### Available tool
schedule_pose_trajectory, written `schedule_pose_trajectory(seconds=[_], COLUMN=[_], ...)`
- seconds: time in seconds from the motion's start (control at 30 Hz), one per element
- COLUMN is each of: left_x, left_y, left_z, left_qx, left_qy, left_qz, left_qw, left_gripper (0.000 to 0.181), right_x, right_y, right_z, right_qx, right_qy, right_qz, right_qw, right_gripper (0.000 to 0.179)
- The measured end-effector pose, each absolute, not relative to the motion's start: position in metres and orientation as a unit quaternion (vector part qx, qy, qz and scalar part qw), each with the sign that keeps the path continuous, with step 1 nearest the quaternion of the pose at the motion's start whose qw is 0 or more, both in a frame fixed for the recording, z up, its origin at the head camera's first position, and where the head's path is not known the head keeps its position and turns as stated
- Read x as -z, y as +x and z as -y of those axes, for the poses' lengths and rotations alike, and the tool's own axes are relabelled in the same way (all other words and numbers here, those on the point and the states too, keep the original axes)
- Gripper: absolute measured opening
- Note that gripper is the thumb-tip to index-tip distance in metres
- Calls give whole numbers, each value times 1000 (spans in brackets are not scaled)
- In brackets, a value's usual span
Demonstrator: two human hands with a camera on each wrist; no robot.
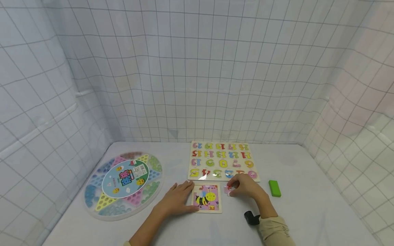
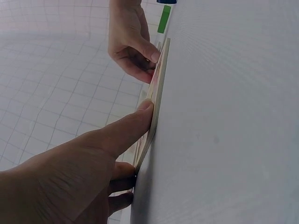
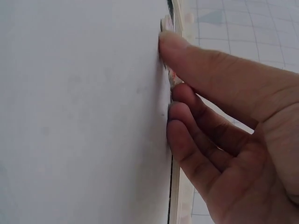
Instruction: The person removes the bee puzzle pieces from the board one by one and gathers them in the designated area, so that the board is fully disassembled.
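Note:
A square wooden bee puzzle (image 1: 209,197), mostly pink with a yellow and black bee, lies on the table in the head view. My left hand (image 1: 176,201) rests along its left side, fingers stretched forward and thumb on its lower left corner. The left wrist view shows that thumb (image 2: 140,116) lying over the board's edge. Just right of the board, my right hand (image 1: 246,187) pinches a small pink puzzle piece (image 1: 227,190) with red on it, low at the tabletop. Part of the piece hides behind the fingers; its edge (image 3: 166,22) shows past the thumb in the right wrist view.
A wooden number puzzle board (image 1: 207,164) lies behind both hands. To the left is a large round Chinese checkers set (image 1: 125,182). A green block (image 1: 274,188) lies right of the right hand, and a small black object (image 1: 251,218) sits by the right sleeve.

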State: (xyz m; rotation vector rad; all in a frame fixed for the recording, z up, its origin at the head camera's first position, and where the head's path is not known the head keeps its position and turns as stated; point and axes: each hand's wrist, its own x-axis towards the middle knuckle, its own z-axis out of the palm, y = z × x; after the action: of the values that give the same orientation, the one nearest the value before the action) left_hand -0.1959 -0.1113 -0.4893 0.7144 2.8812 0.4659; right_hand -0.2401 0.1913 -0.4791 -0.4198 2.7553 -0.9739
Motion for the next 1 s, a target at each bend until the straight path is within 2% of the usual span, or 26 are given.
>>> schedule_pose_trajectory(seconds=[0.2,0.4,0.6,1.0], left_x=[488,489,490,488], left_y=[-197,-200,-197,-194], left_z=[111,110,108,112], left_qx=[-157,-155,-150,-146], left_qy=[240,236,230,232], left_qz=[-956,-956,-958,-959], left_qw=[66,72,86,74], left_gripper=[95,95,96,95], right_x=[476,476,472,472], right_y=[-245,-251,-251,-257], right_z=[-195,-192,-166,-120], right_qx=[340,371,372,370], right_qy=[-136,-199,-231,-241], right_qz=[-924,-899,-889,-884], right_qw=[112,116,133,157], right_gripper=[34,33,28,20])
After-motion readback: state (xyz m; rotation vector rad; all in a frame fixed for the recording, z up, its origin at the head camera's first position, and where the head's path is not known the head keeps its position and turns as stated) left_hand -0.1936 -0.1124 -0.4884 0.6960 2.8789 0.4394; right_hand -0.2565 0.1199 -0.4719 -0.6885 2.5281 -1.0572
